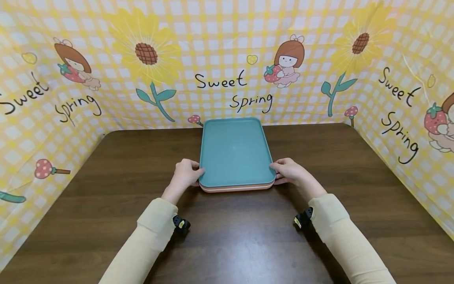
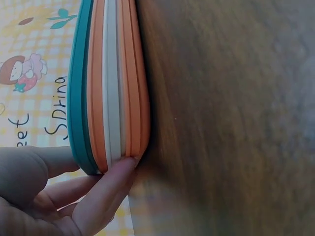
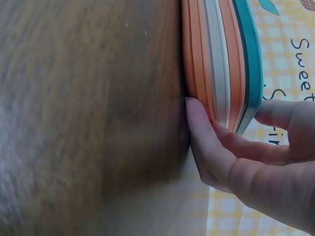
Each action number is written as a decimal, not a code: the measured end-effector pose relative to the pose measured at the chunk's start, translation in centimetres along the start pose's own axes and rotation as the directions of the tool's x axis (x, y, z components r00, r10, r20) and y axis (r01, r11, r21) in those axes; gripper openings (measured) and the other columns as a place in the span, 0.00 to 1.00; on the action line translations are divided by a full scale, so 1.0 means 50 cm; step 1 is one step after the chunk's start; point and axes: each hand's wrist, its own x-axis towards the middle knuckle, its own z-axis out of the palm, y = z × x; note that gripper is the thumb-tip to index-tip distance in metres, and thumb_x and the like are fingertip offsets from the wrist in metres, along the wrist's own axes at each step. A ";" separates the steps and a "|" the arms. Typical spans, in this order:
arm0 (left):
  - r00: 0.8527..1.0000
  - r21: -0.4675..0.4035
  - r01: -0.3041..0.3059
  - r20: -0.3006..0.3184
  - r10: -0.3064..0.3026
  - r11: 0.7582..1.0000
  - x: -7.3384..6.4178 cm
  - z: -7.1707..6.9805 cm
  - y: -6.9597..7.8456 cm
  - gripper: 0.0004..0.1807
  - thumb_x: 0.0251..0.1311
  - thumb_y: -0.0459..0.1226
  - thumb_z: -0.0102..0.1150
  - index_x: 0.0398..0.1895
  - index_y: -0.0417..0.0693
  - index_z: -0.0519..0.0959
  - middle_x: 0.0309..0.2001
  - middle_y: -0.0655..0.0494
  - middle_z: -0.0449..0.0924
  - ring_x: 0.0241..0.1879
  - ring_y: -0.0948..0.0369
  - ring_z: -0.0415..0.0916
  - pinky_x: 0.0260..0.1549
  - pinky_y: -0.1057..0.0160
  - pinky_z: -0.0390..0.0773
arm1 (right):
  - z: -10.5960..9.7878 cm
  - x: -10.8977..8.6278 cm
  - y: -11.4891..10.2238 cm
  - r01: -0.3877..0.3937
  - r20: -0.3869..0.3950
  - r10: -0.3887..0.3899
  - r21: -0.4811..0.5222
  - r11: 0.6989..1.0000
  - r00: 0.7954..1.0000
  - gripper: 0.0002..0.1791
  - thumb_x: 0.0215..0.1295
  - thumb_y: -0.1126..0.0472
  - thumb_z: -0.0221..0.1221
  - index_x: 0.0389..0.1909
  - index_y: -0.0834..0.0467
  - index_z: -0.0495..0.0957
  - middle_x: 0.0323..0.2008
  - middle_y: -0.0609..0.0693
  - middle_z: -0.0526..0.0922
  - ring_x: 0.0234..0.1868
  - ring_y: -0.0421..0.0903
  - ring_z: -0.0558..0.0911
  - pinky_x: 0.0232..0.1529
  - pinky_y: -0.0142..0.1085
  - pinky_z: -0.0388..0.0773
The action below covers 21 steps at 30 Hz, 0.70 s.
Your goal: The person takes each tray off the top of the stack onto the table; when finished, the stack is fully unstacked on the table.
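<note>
A stack of rectangular trays lies on the table, with a teal tray on top. Under it, the left wrist view shows an orange tray, a white tray and more orange at the bottom. My left hand grips the near left corner, thumb on the teal rim and fingers against the stacked edges. At the near right corner my right hand holds the stack likewise. In the right wrist view, one fingertip reaches the lowest orange edge.
The dark wooden table extends around the stack. A yellow checked cloth with printed flowers and lettering rises behind it and along both sides. The stack's far end lies close to the back cloth.
</note>
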 end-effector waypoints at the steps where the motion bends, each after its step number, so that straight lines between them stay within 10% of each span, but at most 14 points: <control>1: 1.000 0.005 0.002 -0.005 -0.002 1.000 0.000 0.001 0.000 0.16 0.61 0.34 0.57 0.50 0.32 0.79 0.44 0.35 0.79 0.24 0.60 0.83 0.25 0.64 0.83 | 0.000 0.000 0.000 0.000 0.002 0.000 0.000 1.000 1.000 0.23 0.72 0.61 0.44 0.58 0.75 0.62 0.29 0.48 0.76 0.27 0.36 0.79 0.44 0.41 0.82; 21: 0.999 0.016 0.015 -0.051 -0.014 1.000 0.000 -0.004 0.009 0.16 0.58 0.31 0.55 0.49 0.34 0.80 0.47 0.34 0.79 0.26 0.56 0.84 0.25 0.62 0.83 | 0.003 -0.010 -0.003 0.013 0.031 -0.014 0.032 0.999 0.999 0.23 0.72 0.61 0.44 0.58 0.76 0.61 0.27 0.47 0.76 0.27 0.35 0.80 0.44 0.41 0.82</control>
